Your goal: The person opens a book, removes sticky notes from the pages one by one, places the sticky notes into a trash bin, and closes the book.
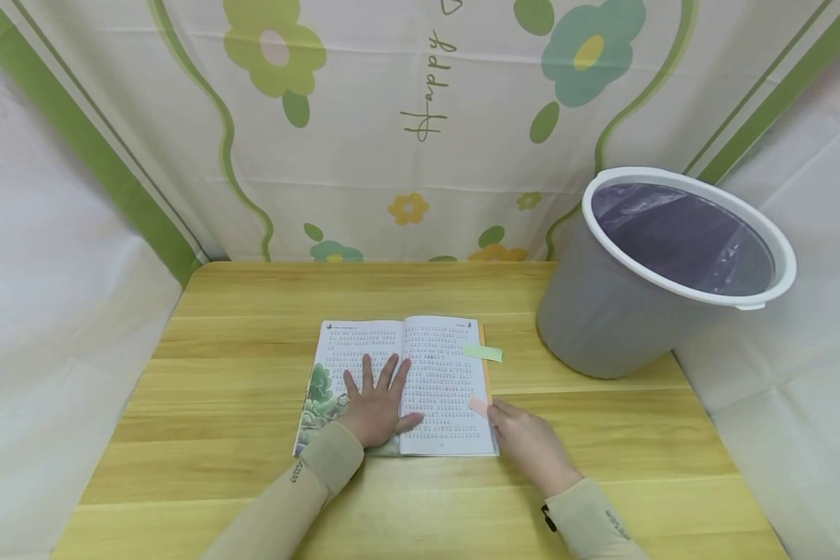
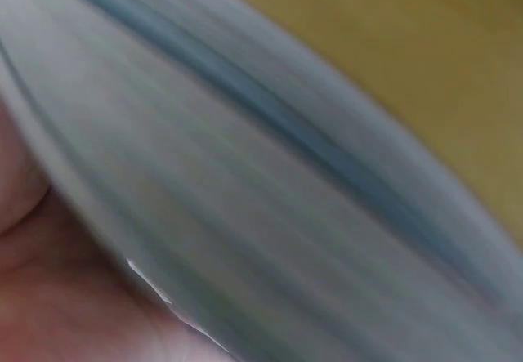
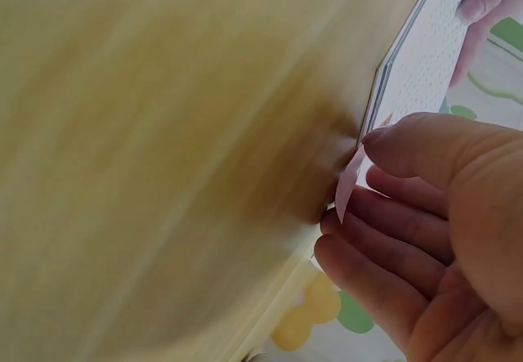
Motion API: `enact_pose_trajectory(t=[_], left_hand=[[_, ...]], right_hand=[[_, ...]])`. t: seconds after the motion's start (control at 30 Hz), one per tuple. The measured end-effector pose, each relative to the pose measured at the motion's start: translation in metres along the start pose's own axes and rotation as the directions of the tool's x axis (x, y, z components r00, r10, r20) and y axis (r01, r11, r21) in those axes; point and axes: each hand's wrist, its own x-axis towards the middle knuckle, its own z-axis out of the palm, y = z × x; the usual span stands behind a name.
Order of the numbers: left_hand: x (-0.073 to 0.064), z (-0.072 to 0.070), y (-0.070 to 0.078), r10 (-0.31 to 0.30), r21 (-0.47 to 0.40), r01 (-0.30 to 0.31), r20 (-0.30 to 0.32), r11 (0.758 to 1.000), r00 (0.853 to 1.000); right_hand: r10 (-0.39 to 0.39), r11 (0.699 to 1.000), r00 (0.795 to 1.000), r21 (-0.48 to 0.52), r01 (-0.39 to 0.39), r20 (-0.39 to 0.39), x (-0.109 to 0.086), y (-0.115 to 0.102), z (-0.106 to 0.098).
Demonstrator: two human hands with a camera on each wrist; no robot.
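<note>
An open book [image 1: 439, 389] lies on the table, its pages printed with text and a green plant drawing at the lower left. My left hand [image 1: 378, 408] rests flat across the left page and the fold, fingers spread. In the left wrist view, blurred page edges [image 2: 245, 182] rise close in front of the palm. On the right page's outer edge, a pink sticky tab [image 3: 350, 184] sticks out. My right hand [image 1: 528, 443] pinches this tab between thumb and fingertips beside the page edge. Above it, a green sticky tab [image 1: 483, 353] also juts past the page.
A grey trash bin [image 1: 595, 311] with a white rim and a dark liner stands at the table's back right. Flowered curtain cloth [image 1: 364, 155] hangs behind the wooden table [image 1: 238, 389], and white cloth [image 1: 798, 373] flanks its sides.
</note>
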Motion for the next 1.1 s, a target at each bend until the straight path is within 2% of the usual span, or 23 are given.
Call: enact_pose_trajectory(t=[0.47,1.1], left_hand=[[-0.0018,-0.0017,0.0006,0.006,-0.006,-0.006,0.001,1.0,1.0],[-0.0006,0.0,0.0004,-0.004,-0.004,0.004,0.004,1.0,1.0]], right_hand=[[0.013,0.991,0.99,-0.133,0.006,0.143,-0.0004,-0.0076,-0.0059],[0.002,0.985,0.991,-0.172,0.021,0.13,0.0006,-0.0094,-0.007]])
